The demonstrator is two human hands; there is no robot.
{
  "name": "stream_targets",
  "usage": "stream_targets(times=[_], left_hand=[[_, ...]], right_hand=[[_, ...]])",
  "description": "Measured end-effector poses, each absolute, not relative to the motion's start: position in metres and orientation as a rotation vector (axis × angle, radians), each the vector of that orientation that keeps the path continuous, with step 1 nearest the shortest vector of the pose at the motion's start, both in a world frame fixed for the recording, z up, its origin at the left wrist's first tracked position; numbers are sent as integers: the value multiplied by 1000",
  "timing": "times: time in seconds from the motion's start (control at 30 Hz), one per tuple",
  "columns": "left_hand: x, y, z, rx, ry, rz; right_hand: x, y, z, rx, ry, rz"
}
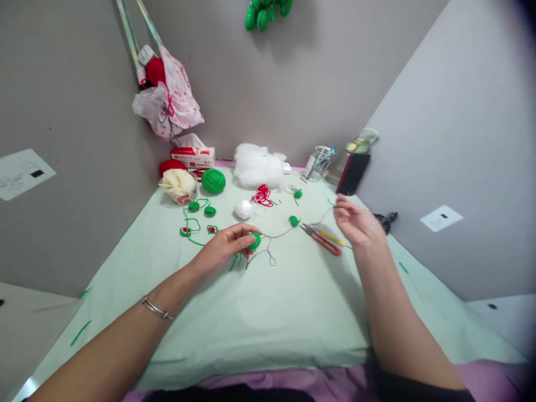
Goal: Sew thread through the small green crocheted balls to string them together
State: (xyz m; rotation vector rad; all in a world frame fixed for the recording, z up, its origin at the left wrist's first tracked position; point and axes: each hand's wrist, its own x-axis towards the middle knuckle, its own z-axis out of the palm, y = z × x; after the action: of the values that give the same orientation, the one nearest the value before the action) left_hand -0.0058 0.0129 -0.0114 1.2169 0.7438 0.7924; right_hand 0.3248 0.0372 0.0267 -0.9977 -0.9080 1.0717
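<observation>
A: ok so what's on the desk, biggest stuff first?

B: Table under a pale green cloth [288, 312], then a fluffy white heap of stuffing [257, 166] at the back. Then two bare hands. Left hand [232, 241] has thumb and fingers pinched around a small green crocheted piece [255, 241], sitting near the middle of the cloth. Right hand [358, 220] is raised off to the right, fingertips drawn together on a thin dark grey thread [281, 233]. Can't tell if there's a needle in there.

A: any tips for the pull?

B: Imo hold the crochet firmly but don't squash it, and draw the thread out slow and even. There's a slack loop lying just below the piece, so I'd clear that first or it could knot. Also watch the red-handled metal snips [329, 244] under the right hand's side, blades open, pointing at a little green crocheted bit [294, 221]. The thread passes close by, so it might snag.
</observation>
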Motion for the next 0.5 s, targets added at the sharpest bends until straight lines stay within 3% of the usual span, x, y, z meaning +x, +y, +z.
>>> stream_targets(times=[0.23,0.5], left_hand=[[-5,16,-16,1158,706,778],[-5,14,-6,1076,678,758]], right_hand=[[219,13,-3,-1033,-1250,1660],[234,11,9,-983,-1330,1792]])
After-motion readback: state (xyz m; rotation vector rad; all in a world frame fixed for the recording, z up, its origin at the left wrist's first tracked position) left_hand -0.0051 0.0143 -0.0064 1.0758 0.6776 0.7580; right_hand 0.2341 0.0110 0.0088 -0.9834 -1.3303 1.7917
